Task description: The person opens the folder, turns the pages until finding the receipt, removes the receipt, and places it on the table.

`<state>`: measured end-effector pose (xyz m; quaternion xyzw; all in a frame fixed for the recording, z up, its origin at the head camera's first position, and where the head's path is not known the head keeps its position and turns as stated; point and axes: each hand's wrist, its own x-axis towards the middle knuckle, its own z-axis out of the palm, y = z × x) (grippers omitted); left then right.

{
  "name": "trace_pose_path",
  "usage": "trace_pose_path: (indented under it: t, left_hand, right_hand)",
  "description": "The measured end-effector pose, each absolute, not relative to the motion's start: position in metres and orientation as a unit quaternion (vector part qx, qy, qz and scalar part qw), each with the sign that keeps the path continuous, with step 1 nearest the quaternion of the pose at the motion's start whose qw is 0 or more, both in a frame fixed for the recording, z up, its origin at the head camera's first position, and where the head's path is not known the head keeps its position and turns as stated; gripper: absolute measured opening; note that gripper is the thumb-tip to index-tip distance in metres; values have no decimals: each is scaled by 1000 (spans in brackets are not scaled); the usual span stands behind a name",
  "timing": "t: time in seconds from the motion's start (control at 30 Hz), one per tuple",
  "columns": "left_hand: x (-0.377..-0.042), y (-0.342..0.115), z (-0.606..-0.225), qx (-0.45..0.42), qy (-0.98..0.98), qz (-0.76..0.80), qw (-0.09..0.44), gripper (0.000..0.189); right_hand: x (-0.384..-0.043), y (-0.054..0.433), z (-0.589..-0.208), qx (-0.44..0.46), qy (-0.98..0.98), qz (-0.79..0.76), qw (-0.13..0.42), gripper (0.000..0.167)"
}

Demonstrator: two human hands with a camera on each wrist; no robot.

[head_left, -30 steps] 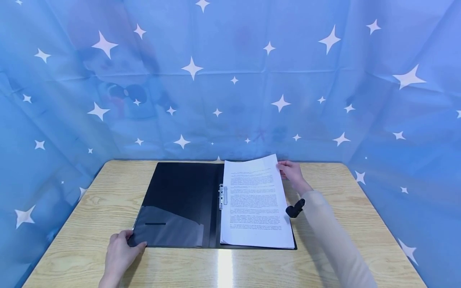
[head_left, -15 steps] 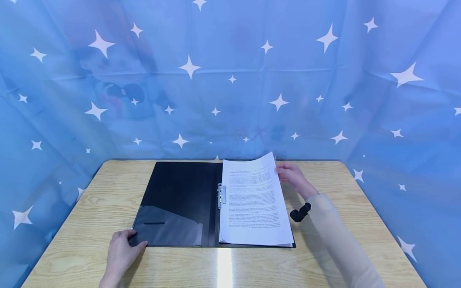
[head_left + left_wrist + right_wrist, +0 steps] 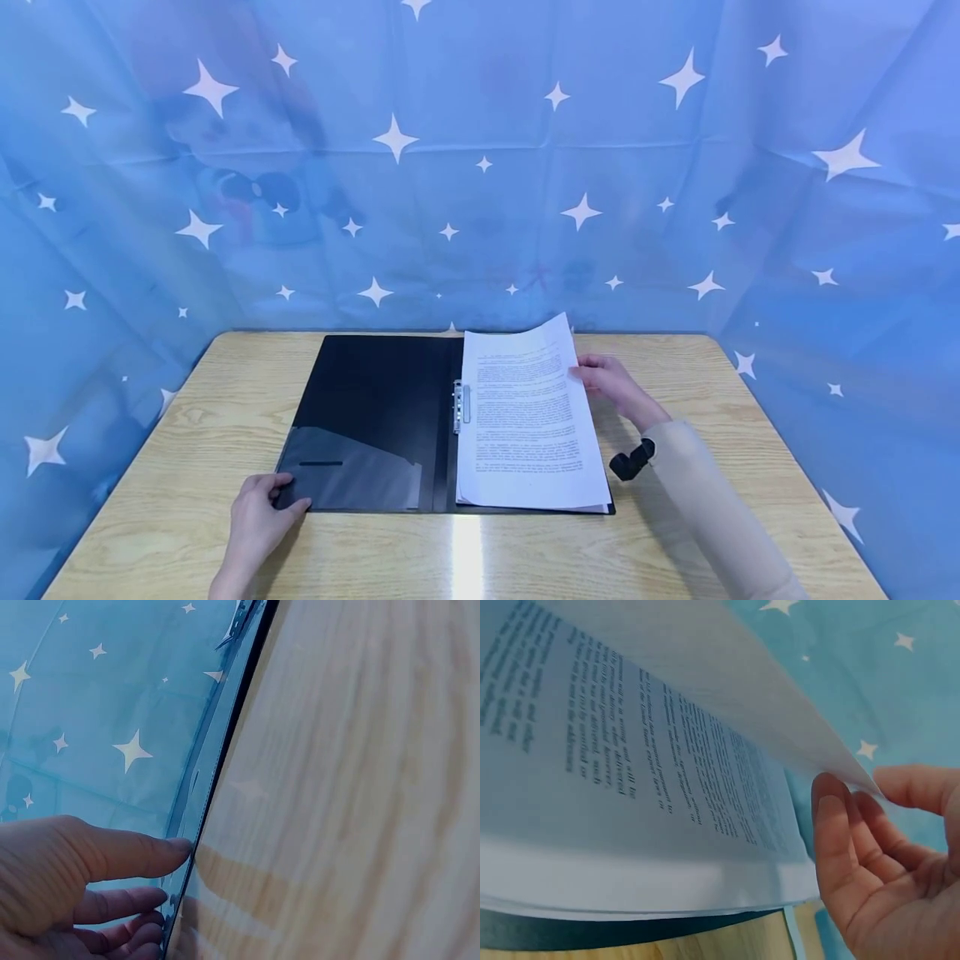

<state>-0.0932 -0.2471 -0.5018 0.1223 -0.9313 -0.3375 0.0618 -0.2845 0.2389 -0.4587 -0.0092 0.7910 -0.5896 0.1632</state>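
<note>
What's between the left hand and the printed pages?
In the head view, part of the black folder lies between left hand and printed pages: its translucent pocket, then its spine.

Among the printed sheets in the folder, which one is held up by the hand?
The top sheet: the right hand pinches its right edge, while the sheets beneath lie on the black folder.

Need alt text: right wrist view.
A right hand pinches the edge of a lifted sheet, with a printed page facing up beneath it. A dark folder and wooden table show below; a blue star-patterned backdrop hangs behind.
</note>
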Motion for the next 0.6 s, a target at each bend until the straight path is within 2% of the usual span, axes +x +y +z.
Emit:
trace_pose_path:
  t: [0.33, 0.6]
  left_hand:
    - [-95, -249, -510, 100, -924, -343, 138, 35]
    - [-98, -250, -516, 83, -910, -371, 164, 37]
  right_hand:
    - [-274, 235, -456, -15, 780, -603, 164, 33]
    - [-271, 232, -452, -13, 761, -628, 162, 34]
